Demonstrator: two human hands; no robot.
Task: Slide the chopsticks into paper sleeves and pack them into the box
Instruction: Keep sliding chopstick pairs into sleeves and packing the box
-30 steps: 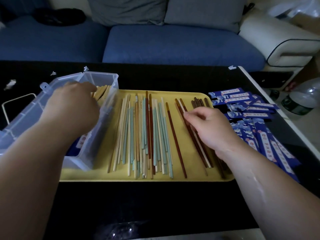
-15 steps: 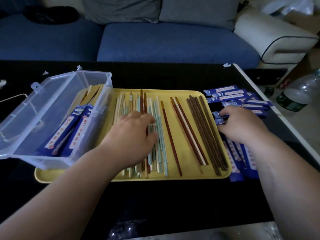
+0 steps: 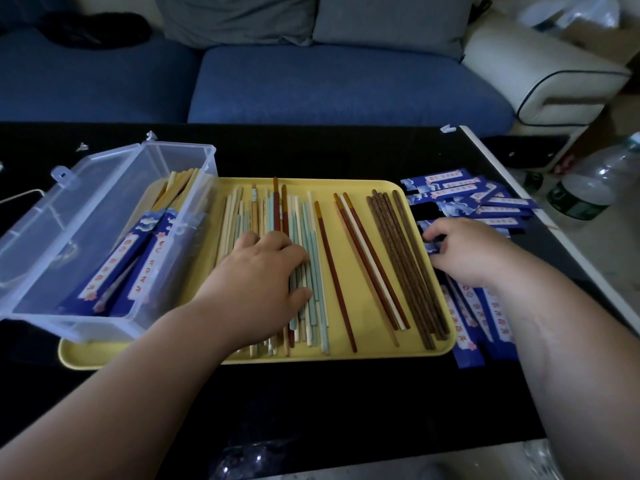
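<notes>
A yellow tray (image 3: 377,188) on the black table holds several loose chopsticks: a pale green and cream pile (image 3: 304,220), red ones (image 3: 334,271) and dark brown ones (image 3: 401,258). My left hand (image 3: 263,282) lies on the pale pile, its fingers curled down over the sticks and its thumb against the green ones. A clear plastic box (image 3: 104,188) with its lid open stands on the tray's left end and holds sleeved chopsticks (image 3: 138,261). Blue paper sleeves (image 3: 485,202) are scattered right of the tray. My right hand (image 3: 464,254) pinches one of them at the tray's edge.
More blue sleeves (image 3: 474,327) lie under my right forearm near the tray's front right corner. A plastic bottle (image 3: 588,188) stands past the table's white right edge. A blue sofa (image 3: 346,84) runs along the far side.
My left hand left the box and moved right onto the pale chopsticks. My right hand went from the red chopsticks to the blue sleeves beside the tray.
</notes>
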